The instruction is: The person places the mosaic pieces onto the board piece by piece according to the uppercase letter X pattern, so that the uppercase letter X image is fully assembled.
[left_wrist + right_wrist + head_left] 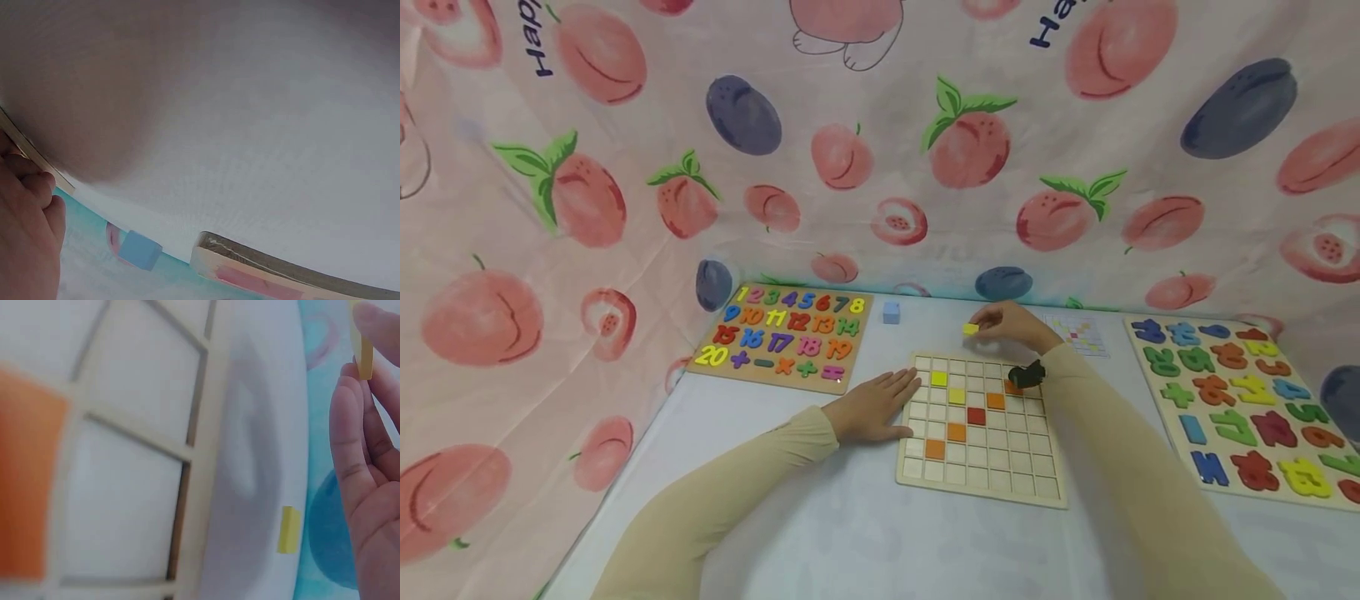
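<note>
With seven coloured tiles already seated in the grid board [981, 467] and most cells bare, the right hand [1011, 323] pinches a yellow tile [971, 329] near the table's far edge while the left hand [872, 408] rests flat, fingers straight, against the board's left rim.

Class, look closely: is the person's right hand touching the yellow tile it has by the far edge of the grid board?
Touching. The right wrist view shows the yellow tile pinched between the fingertips of the right hand; the head view agrees.
</note>
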`<state>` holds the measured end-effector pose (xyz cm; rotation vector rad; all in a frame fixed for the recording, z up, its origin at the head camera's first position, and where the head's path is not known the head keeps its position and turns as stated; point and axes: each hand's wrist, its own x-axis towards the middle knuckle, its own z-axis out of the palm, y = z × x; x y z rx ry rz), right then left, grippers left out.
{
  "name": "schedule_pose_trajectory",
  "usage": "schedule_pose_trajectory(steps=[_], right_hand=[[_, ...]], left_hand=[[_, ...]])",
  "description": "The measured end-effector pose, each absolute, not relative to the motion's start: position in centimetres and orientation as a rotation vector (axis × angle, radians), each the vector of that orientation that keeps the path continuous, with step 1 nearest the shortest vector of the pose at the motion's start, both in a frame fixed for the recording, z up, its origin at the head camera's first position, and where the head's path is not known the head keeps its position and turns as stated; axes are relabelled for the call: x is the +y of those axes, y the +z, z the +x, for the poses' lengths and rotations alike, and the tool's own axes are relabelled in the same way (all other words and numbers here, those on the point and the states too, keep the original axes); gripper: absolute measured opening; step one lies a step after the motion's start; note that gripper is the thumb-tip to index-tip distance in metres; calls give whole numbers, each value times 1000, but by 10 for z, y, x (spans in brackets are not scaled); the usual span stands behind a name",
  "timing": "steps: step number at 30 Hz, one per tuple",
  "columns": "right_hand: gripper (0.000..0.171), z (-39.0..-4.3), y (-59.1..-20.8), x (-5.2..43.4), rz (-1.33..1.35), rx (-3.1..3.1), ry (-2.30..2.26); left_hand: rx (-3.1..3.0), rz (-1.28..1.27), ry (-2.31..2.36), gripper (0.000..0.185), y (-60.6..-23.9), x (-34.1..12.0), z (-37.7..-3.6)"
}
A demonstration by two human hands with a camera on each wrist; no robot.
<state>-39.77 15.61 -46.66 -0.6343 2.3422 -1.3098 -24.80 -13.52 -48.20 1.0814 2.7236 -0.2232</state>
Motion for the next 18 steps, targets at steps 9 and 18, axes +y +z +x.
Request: schedule_pose_trajectory(steps=[9, 18], right_hand=[[32, -369, -458, 172, -679, 2405, -1283], [27, -326, -457, 179, -760, 2390, -1264]], left_hand=[[2723, 1069, -231, 83, -485, -135, -249], [2728, 1108, -218, 83, -481, -135, -247]])
